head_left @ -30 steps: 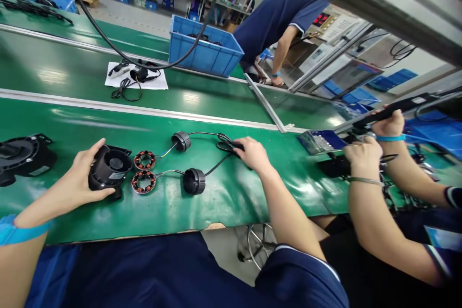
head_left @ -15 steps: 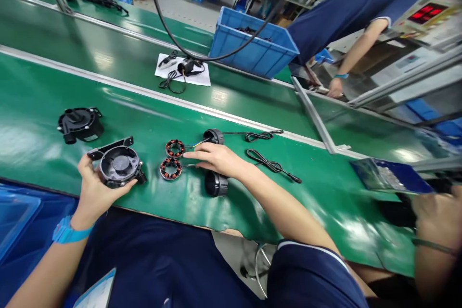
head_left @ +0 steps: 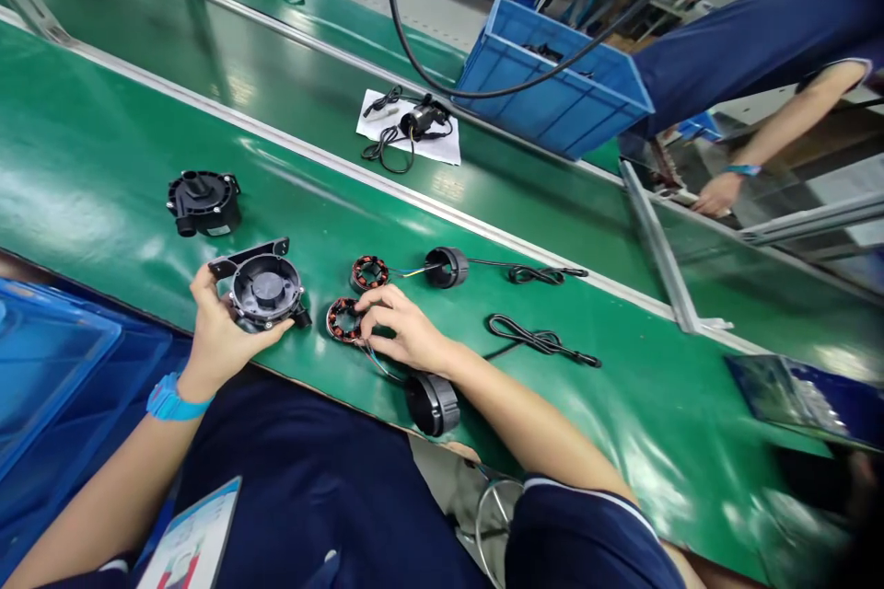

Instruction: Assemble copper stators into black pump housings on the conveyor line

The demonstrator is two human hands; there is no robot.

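Copper-coloured windings mark the coil ring (head_left: 336, 320) in work; it lies at 4 o'clock from the black housing (head_left: 268, 285). Right hand (head_left: 404, 327): thumb and fingers pinching the ring's right edge; whether it is raised off the green bench (head_left: 649, 405) cannot be told. Left hand (head_left: 225, 327): curled round the housing, thumb and fingers apart, open face upward. Thin wires (head_left: 380, 366) lead towards a black cap (head_left: 434, 405) between 4 and 5 o'clock from the ring.

Recommended: grip the rim, sparing the windings; leave the wires slack; steady the housing. Judged risks: a tug against the cap, or knocking the 2nd coil ring (head_left: 370, 273) close by at 1 o'clock.
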